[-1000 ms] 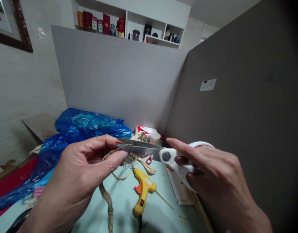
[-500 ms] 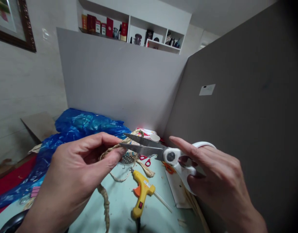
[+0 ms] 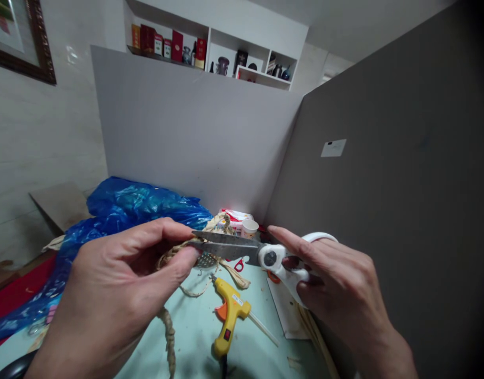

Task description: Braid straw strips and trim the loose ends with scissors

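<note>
My left hand [image 3: 131,276] is closed, pinching a tan braided straw cord [image 3: 170,337] between thumb and fingers. One length of the cord hangs down below the hand toward the table. In my right hand [image 3: 340,284] is a pair of white-handled scissors [image 3: 270,257], with fingers and thumb in the handle loops. Its blades point left and lie nearly together, their tips at the cord by my left fingertips. Whether the blades touch the cord I cannot tell. Below them on the table lies a yellow glue gun [image 3: 231,316] with an orange trigger and a glue stick at its back.
A blue plastic bag [image 3: 143,202] lies at the back left. Behind the blades stand a paper cup [image 3: 250,228] and red-handled scissors [image 3: 239,265]. A white board [image 3: 287,310] and straw strips [image 3: 316,337] lie at the right. Grey panels [image 3: 194,131] enclose the back and right.
The scissor blades have come closer together at the cord. My right hand and the scissors have shifted slightly left, and the view has moved a little.
</note>
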